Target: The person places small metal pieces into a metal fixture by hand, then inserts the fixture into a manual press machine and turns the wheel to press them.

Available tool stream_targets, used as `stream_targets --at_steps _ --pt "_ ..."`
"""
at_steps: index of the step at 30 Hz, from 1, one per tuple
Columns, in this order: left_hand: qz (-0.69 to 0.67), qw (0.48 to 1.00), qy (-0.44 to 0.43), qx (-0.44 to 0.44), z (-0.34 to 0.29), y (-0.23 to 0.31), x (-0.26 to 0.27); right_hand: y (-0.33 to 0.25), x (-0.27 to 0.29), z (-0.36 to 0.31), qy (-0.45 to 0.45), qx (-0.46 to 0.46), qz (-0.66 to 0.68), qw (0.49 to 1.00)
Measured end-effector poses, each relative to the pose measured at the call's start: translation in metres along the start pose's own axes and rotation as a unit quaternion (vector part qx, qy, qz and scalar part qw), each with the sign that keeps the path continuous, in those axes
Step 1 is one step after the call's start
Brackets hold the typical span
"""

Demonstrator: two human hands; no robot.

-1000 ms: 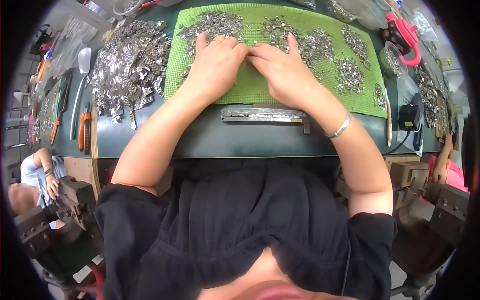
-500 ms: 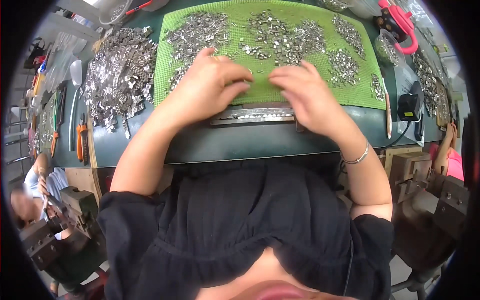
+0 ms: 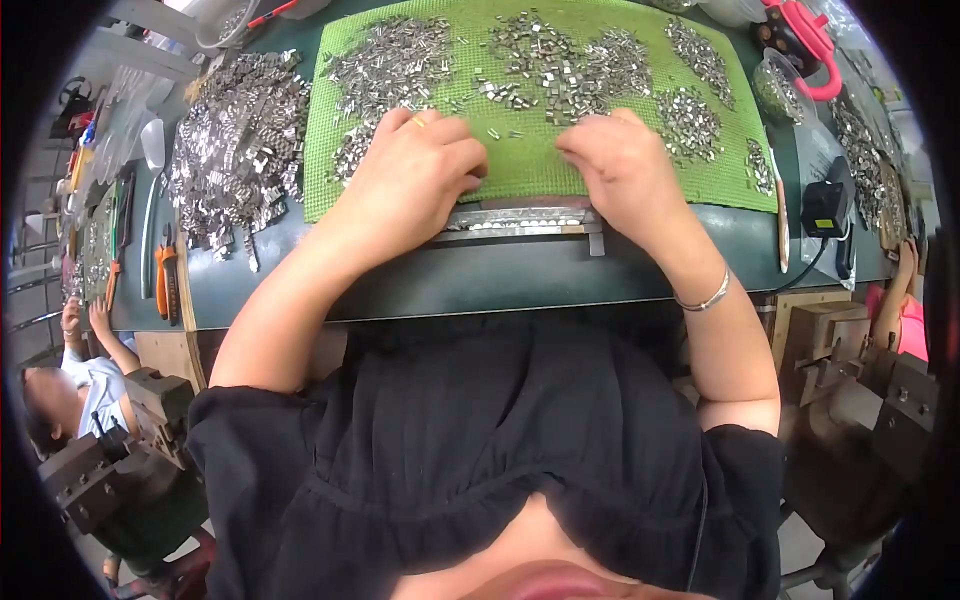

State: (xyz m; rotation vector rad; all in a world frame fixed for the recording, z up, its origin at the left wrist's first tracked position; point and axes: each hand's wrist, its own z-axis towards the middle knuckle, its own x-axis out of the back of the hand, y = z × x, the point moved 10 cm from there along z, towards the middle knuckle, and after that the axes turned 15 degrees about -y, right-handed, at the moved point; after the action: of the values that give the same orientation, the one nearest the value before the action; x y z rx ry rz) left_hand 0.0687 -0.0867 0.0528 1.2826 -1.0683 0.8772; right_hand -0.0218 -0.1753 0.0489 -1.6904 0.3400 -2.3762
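A green textured mat (image 3: 540, 172) carries several piles of small silvery metal pieces (image 3: 400, 62). Over its left front part is my left hand (image 3: 428, 165), fingers curled in and thumb close to the fingertips; whatever they hold is hidden. My right hand (image 3: 625, 165) is at the mat's right front, thumb and fingers pinched together, any piece in them too small to make out. Between and below my hands, along the mat's near edge, lies a narrow metal bar (image 3: 520, 225) with a row of small shiny pieces in it. A few loose pieces (image 3: 505, 134) lie between the hands.
A large heap of metal strips (image 3: 240, 150) lies left of the mat, near orange-handled pliers (image 3: 167, 280) and a white spoon-shaped tool (image 3: 152, 150). To the right are a black adapter (image 3: 825, 208), a clear cup (image 3: 785, 88) and a pink-handled pot (image 3: 815, 50). Co-workers sit on both sides.
My hands have moved apart a little, the left one to the left and the right one to the right. Their fingers have drawn in. The left co-worker's arms have shifted.
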Motion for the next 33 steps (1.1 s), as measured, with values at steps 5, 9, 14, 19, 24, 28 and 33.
stream_targets --at_steps 5,9,14,19,24,28,33 --pt "-0.163 0.986 0.029 -0.005 -0.011 0.016 -0.001 -0.015 -0.005 0.006 -0.070 0.025 -0.168 0.983" --pt "-0.187 0.982 0.018 0.029 -0.014 0.019 -0.014 -0.031 -0.008 0.009 -0.090 0.082 -0.238 0.964" --pt "-0.174 0.984 0.017 0.035 -0.015 0.021 -0.016 -0.033 -0.014 0.003 -0.086 0.144 -0.264 0.950" --pt "-0.143 0.989 0.024 0.026 -0.014 0.026 -0.012 -0.026 -0.014 -0.011 -0.090 0.139 -0.222 0.961" --pt "-0.046 0.996 0.063 -0.047 -0.023 0.042 -0.010 -0.001 -0.009 -0.014 -0.091 0.066 -0.074 0.991" --pt "-0.002 0.990 0.118 -0.079 -0.037 0.050 -0.009 0.011 -0.006 -0.005 -0.127 0.006 -0.024 0.992" --pt "-0.026 0.994 0.103 -0.007 -0.047 0.035 -0.018 0.007 -0.005 0.008 -0.134 -0.031 -0.084 0.987"
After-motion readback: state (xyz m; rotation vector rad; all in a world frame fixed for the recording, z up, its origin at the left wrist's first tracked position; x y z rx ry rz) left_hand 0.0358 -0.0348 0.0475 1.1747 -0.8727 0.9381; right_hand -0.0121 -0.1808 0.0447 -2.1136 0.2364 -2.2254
